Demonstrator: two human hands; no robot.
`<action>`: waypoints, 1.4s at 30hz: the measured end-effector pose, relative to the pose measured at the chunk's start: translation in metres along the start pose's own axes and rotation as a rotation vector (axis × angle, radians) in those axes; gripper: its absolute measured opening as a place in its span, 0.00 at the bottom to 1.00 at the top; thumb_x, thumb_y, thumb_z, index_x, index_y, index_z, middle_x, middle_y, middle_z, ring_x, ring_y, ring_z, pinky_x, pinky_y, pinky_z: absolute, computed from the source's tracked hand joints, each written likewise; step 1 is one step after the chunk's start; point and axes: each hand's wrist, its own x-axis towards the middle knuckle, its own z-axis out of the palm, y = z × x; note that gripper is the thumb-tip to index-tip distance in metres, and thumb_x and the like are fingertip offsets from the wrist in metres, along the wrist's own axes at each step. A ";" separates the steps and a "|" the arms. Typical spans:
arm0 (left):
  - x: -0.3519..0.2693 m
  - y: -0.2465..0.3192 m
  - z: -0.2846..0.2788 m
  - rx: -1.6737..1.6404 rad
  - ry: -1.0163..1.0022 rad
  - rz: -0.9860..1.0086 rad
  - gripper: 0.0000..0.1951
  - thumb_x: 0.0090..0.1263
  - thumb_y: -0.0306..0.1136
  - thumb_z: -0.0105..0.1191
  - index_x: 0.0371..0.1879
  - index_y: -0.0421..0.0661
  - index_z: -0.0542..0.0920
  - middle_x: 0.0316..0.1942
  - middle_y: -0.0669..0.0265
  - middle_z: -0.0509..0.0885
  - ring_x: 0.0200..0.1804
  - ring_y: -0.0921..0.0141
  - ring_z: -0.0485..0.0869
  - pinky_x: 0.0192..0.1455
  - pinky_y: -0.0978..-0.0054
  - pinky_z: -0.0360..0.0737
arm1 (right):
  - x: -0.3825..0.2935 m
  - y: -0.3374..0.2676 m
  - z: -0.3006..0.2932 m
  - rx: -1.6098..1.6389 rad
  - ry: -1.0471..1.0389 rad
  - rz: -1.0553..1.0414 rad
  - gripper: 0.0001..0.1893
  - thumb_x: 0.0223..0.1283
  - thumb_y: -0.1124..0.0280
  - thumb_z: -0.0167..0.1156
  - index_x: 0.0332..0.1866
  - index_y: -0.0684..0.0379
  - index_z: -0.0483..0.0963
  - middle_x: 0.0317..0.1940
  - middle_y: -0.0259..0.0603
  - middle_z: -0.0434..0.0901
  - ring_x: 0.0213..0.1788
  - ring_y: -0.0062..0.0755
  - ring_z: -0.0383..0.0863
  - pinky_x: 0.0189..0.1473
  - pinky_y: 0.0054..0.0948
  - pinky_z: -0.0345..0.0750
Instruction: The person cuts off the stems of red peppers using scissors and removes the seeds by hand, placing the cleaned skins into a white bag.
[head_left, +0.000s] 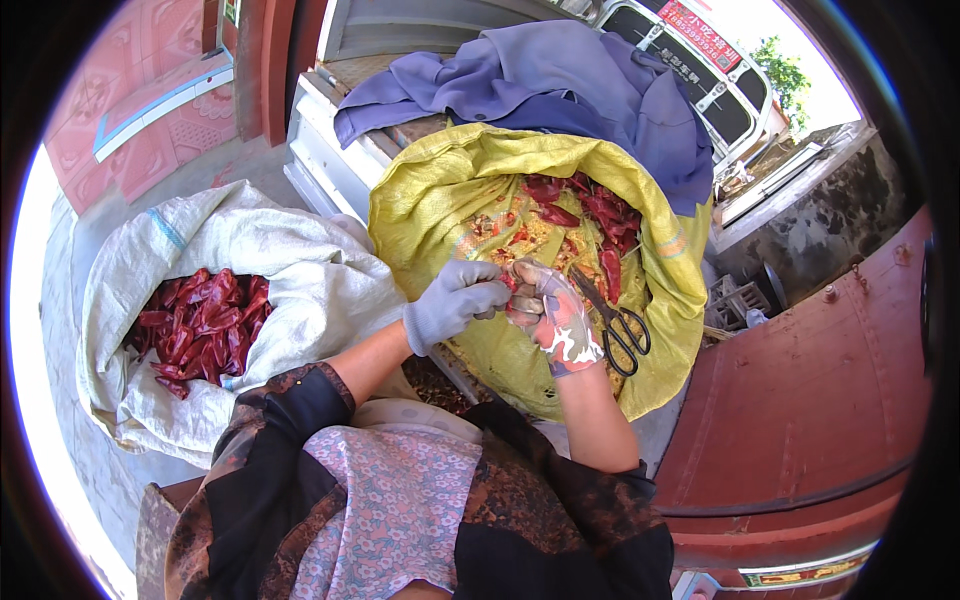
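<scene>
Over the open yellow woven sack (420, 187), my gloved hands meet. My left hand (461, 304), in a grey knit glove, pinches a small piece of dried red chili (509, 282). My right hand (555, 315), in a camouflage glove, has its fingers closed on the same piece from the other side. Black-handled scissors (616, 322) lie on the sack just right of my right hand, blades pointing up and left. Whole dried chilies (611, 214) are heaped at the sack's far right, beside yellow seeds and red scraps (525, 225).
At left, a white woven sack (315, 277) holds many dried red chilies (206, 322). Blue-purple cloth (510, 82) drapes behind the yellow sack, over a pale metal-sided surface (330, 142). A red metal panel (802, 405) stands at right. A vehicle (690, 67) bearing writing is beyond.
</scene>
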 end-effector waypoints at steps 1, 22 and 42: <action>0.000 0.002 0.000 0.009 -0.011 0.016 0.08 0.58 0.30 0.49 0.23 0.38 0.77 0.18 0.70 0.74 0.23 0.80 0.71 0.25 0.82 0.66 | -0.001 0.003 0.002 0.024 0.031 -0.004 0.08 0.55 0.69 0.60 0.37 0.59 0.73 0.18 0.30 0.67 0.15 0.17 0.62 0.20 0.19 0.60; -0.001 -0.015 -0.002 0.026 -0.311 0.336 0.08 0.56 0.20 0.53 0.18 0.39 0.69 0.15 0.65 0.72 0.23 0.68 0.77 0.27 0.75 0.71 | -0.018 -0.016 0.005 -0.689 -0.302 -0.554 0.09 0.55 0.81 0.57 0.41 0.66 0.78 0.41 0.43 0.81 0.44 0.28 0.79 0.48 0.24 0.76; 0.001 0.014 0.011 0.010 -0.234 -0.278 0.13 0.67 0.41 0.47 0.29 0.43 0.76 0.21 0.69 0.75 0.19 0.80 0.69 0.22 0.84 0.67 | -0.032 -0.025 0.015 -1.651 0.054 -0.896 0.08 0.57 0.65 0.59 0.34 0.57 0.78 0.28 0.43 0.79 0.30 0.40 0.80 0.31 0.34 0.75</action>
